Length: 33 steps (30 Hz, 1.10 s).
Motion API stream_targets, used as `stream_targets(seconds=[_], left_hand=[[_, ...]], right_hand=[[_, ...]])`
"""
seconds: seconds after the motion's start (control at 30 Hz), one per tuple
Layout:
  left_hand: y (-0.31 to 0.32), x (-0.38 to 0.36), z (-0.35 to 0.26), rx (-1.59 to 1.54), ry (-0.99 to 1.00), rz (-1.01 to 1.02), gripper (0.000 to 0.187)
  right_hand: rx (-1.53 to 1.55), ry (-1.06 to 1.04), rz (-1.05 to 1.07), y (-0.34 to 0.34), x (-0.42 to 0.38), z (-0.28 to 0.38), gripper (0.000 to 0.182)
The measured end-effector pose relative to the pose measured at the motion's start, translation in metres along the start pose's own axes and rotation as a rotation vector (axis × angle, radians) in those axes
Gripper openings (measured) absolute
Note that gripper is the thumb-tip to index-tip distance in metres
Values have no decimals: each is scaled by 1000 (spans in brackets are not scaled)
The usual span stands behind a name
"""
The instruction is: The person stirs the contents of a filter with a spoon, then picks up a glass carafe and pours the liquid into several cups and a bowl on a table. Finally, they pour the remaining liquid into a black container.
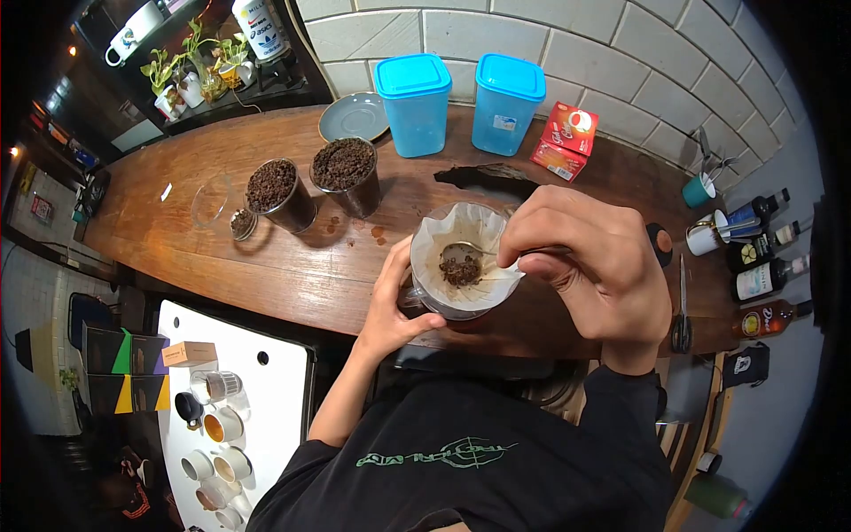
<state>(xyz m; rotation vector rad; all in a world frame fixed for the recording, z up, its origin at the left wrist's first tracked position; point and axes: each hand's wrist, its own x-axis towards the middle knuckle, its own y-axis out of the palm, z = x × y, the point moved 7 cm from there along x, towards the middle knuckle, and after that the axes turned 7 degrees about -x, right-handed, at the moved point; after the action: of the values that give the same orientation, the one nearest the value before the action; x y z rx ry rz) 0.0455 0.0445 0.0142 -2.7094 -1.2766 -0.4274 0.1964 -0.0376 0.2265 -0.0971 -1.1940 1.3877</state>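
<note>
A white paper filter [432,238] lines the mouth of a clear glass vessel [454,312], with damp dark coffee grounds [460,271] at its bottom. My left hand [387,309] is closed around the vessel's left side, thumb towards me. Above the filter's right edge, my right hand [596,266] pinches the handle of a metal spoon [459,246]. The spoon's bowl rests inside the filter, just above the grounds. Two clear cups full of dark grounds, a left cup [291,206] and a right cup [353,183], stand farther back on the wooden counter [292,266].
Two blue lidded containers [414,111], a red box [565,140] and a grey plate [353,118] are by the tiled wall. A small glass jar [242,224] lies near the cups. Scissors [681,328] and several bottles [762,279] are at right; mugs [223,426] stand on a white table.
</note>
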Motion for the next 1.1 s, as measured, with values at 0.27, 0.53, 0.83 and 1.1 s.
stream_targets(seconds=[0.27, 0.53, 0.83, 1.1], left_hand=[[-1, 0, 0, 22, -5, -1, 101], [-1, 2, -5, 69, 33, -2, 99], [-1, 2, -5, 70, 37, -7, 102], [0, 0, 2, -19, -34, -13, 103]], right_hand=[[-8, -4, 99, 15, 2, -6, 10], [-135, 12, 92, 9, 3, -9, 10], [3, 43, -39, -2, 0, -3, 12], [-70, -9, 14, 8, 4, -10, 11]])
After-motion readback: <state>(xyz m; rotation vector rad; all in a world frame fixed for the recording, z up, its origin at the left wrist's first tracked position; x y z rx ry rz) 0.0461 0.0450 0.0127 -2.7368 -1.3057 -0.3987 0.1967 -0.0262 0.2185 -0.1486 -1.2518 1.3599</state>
